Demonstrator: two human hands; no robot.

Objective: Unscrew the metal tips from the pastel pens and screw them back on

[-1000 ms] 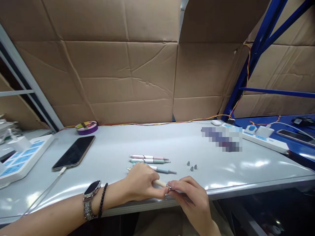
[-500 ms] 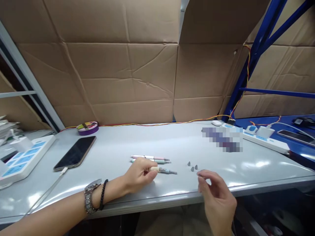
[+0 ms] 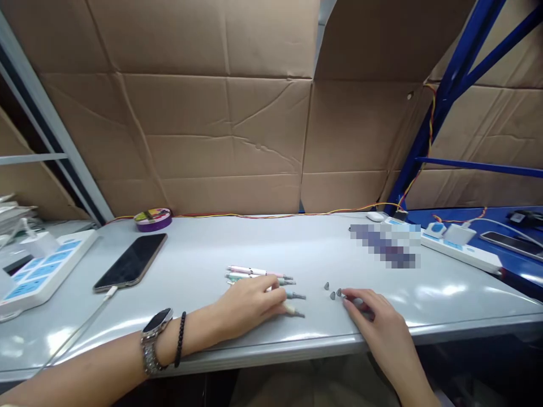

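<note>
Several pens lie side by side on the grey table, among them a pink-and-white pen [image 3: 259, 272] at the back. My left hand [image 3: 254, 302] is over the front ones, its fingers curled around a cream pen [image 3: 294, 310] whose grey tip points right. A blue pen's tip [image 3: 297, 295] sticks out beyond my fingers. Small grey cone-shaped tips [image 3: 326, 286] stand on the table right of the pens. My right hand [image 3: 373, 314] is beside them, thumb and forefinger closed at the rightmost cone; whether they hold a piece is hard to make out.
A phone [image 3: 130, 262] on a cable and a purple tape roll [image 3: 153, 220] lie at the left, near a power strip [image 3: 46, 271]. Another power strip [image 3: 462, 252] and a pixelated item [image 3: 384, 246] are at the right. Cardboard [image 3: 190, 124] stands behind.
My left hand has lowered the cream pen to the table in front of the blue one. My right hand has moved up to the grey cones, bringing its fingertips down beside them.
</note>
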